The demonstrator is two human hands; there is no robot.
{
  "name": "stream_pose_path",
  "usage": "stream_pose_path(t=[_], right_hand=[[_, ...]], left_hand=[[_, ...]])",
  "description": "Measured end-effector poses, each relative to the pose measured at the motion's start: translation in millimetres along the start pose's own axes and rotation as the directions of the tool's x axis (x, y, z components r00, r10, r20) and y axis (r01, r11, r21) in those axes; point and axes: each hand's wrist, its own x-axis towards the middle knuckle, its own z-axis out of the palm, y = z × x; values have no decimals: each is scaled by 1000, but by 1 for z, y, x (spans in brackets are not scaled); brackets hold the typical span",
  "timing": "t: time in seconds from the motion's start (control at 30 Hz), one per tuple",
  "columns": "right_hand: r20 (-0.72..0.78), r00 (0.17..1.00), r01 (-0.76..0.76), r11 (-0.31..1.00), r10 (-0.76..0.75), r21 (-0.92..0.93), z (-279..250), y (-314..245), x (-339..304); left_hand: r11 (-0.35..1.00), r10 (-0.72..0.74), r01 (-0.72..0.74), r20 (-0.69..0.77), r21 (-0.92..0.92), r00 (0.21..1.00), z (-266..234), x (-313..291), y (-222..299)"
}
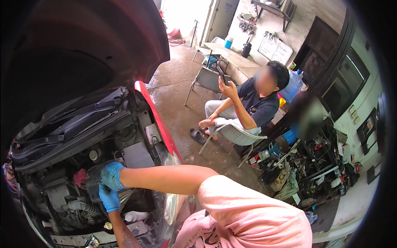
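Note:
Both my hands, in blue gloves, are close together in the engine bay of a red car with its hood raised. My right hand (111, 175) bends down over the right edge of a dark box-shaped part (93, 178), fingers curled and partly hidden. Just below it, my left hand (109, 199) is closed against the same side of that part. What exactly the fingers grip is hidden. A red cloth (80, 177) lies next to the dark part. Nearby are a ribbed air hose (82, 206) and a round metallic cap (94, 155).
The raised hood (82, 45) overhangs the bay, and the red fender (159, 120) borders it. A seated person (258, 99) holds a phone beyond the car. Another chair (206, 78) stands farther back. Cluttered shelves of tools and parts (306, 169) line the right wall.

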Motion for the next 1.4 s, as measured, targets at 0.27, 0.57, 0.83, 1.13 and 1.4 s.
stream_pose_path(t=[0.27, 0.57, 0.83, 1.13, 1.4], right_hand=[[-120, 989, -81, 996, 84, 27, 3, 1, 5], [-45, 994, -93, 994, 95, 59, -15, -1, -11], [-108, 992, 55, 996, -63, -76, 16, 5, 15], [-85, 996, 1, 996, -8, -86, 13, -1, 18], [-127, 992, 18, 999, -13, 33, 5, -2, 10]], left_hand=[[997, 44, -43, 0, 62, 999, 19, 4, 9], [998, -20, 18, 35, 61, 999, 12, 4, 6], [999, -37, 37, 26, 23, 999, 10, 2, -9], [978, 9, 2, -49, 210, 999, 15, 1, 8], [929, -102, 97, -5, 356, 995, 7, 0, 12]])
